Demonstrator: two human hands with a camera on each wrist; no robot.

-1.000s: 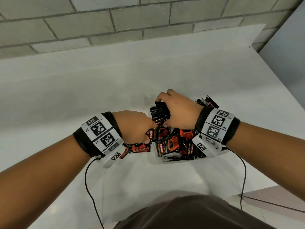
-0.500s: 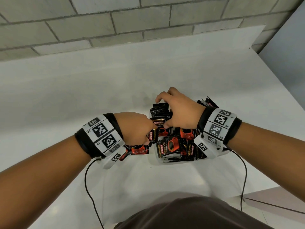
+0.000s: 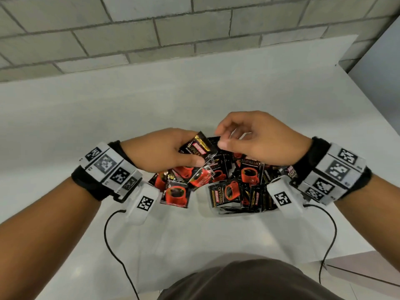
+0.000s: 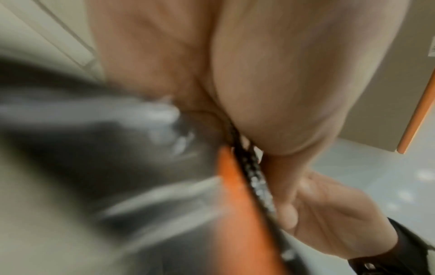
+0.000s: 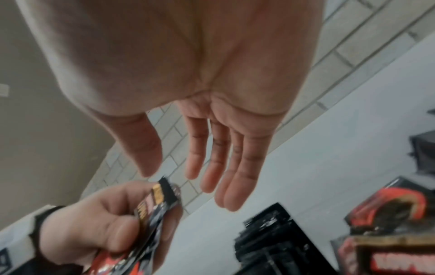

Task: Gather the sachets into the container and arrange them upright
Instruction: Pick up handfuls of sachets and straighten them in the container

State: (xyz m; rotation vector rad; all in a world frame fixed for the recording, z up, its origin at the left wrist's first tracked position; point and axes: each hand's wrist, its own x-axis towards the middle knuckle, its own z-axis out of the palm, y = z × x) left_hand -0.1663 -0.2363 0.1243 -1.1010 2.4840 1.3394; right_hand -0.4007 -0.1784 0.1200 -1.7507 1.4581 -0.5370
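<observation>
Black and red coffee sachets fill a clear container (image 3: 238, 213) in front of me; several stand on edge (image 5: 270, 232) and others lie loose on top (image 3: 227, 191). My left hand (image 3: 188, 148) grips a small bunch of sachets (image 3: 200, 146) just left of the container, thumb on top, also clear in the right wrist view (image 5: 155, 210). My right hand (image 3: 221, 137) hovers over the container, close to the top corner of that bunch. Its fingers (image 5: 226, 167) are straight and hold nothing. The left wrist view is blurred and shows only my palm and sachet edges (image 4: 254, 176).
More sachets (image 3: 175, 193) lie on the white table (image 3: 194, 94) beneath my left hand. A grey block wall (image 3: 173, 29) runs behind the table. Wrist-camera cables (image 3: 112, 239) hang over the near edge. The table's right edge (image 3: 372, 105) slants away.
My right hand has lifted off the upright stack in the container and moved left toward my left hand. My left hand has raised its bunch of sachets toward it.
</observation>
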